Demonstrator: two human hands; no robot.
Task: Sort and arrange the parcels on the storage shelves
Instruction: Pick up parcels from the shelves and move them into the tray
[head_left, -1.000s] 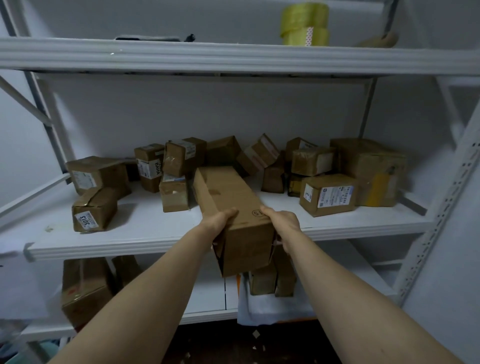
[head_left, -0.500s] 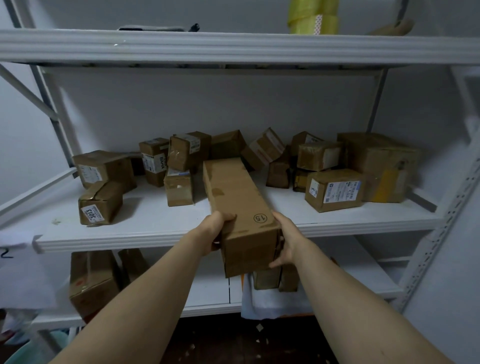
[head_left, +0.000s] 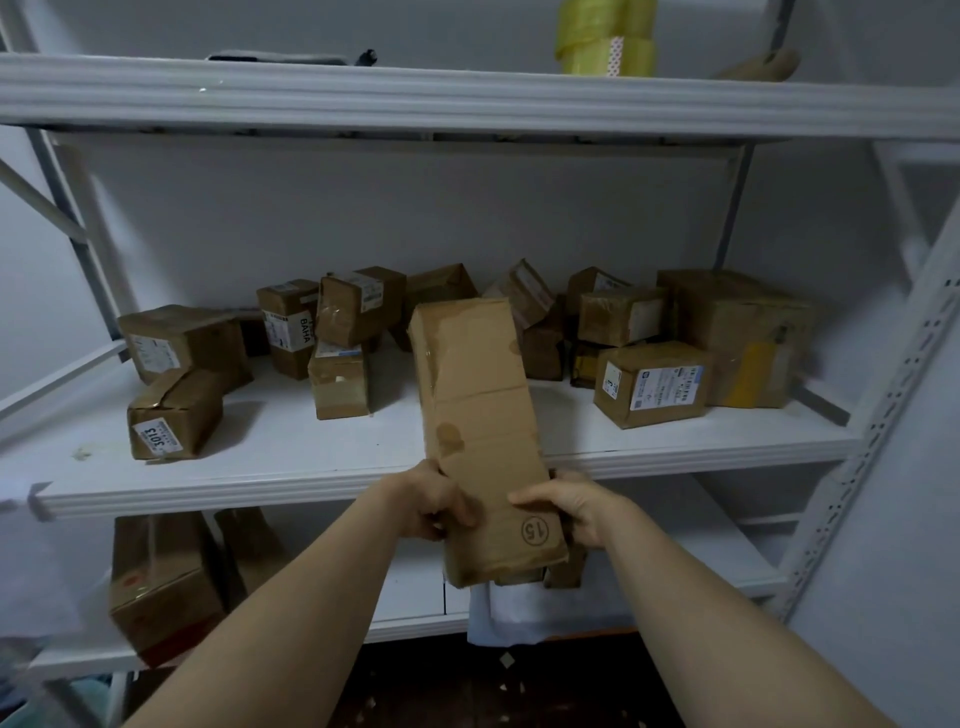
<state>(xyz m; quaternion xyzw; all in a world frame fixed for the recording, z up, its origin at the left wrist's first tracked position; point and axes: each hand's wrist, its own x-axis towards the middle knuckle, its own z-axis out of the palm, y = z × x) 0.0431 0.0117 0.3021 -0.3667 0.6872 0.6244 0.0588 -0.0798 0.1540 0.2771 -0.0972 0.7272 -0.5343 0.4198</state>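
Note:
A long brown cardboard parcel (head_left: 480, 415) marked "15" is tilted up on end in front of the middle shelf (head_left: 291, 467). My left hand (head_left: 431, 501) grips its lower left edge and my right hand (head_left: 569, 506) grips its lower right edge. Several smaller brown parcels lie scattered along the back of the middle shelf, among them one labelled "3013" (head_left: 174, 415) at the left and one with a white label (head_left: 652, 384) at the right. A large box (head_left: 743, 332) stands at the far right.
The top shelf (head_left: 467, 98) holds yellow tape rolls (head_left: 605, 39) and a dark object (head_left: 291, 56). On the lower shelf stand a big box (head_left: 161, 582) at the left and small boxes behind the held parcel. White uprights (head_left: 883, 415) frame the right side.
The long parcel has been tipped from lying nearly flat to almost upright, its near end lowered. Both hands slid onto its lower end. The view shifted slightly.

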